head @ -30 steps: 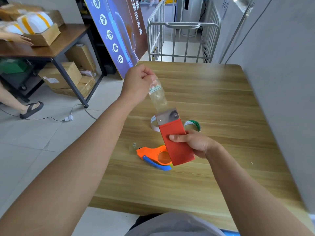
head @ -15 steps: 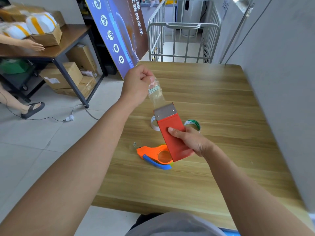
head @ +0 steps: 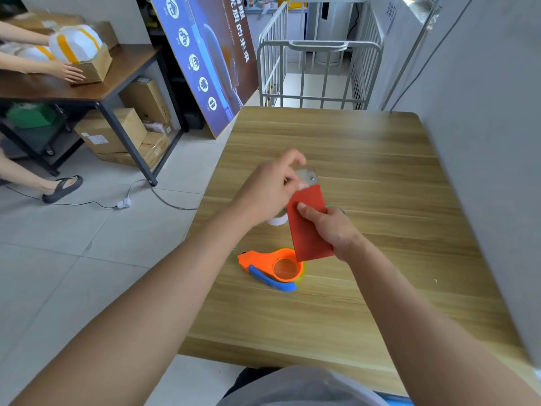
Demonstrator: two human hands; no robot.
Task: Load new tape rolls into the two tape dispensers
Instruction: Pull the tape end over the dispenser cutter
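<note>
My right hand (head: 330, 227) grips a red tape dispenser (head: 307, 227) with a metal blade plate (head: 309, 177) at its top, held upright above the wooden table (head: 366, 159). My left hand (head: 270, 189) is at the blade end, fingers pinched at the plate; the clear tape end is hidden there. An orange and blue tape dispenser (head: 273, 266) lies flat on the table just below. A white tape roll (head: 276, 220) peeks out under my left hand. A green-edged roll (head: 336, 208) is mostly hidden behind my right hand.
A grey partition wall (head: 483, 142) borders the table's right side. A metal cage cart (head: 316, 71) stands beyond the far edge. To the left, another person's hands (head: 67, 73) rest by a box on a dark table, with cardboard boxes (head: 114, 131) beneath.
My left hand, which had pulled a clear tape strip up and away from the red dispenser, has come down to the blade plate. The strip is no longer stretched out.
</note>
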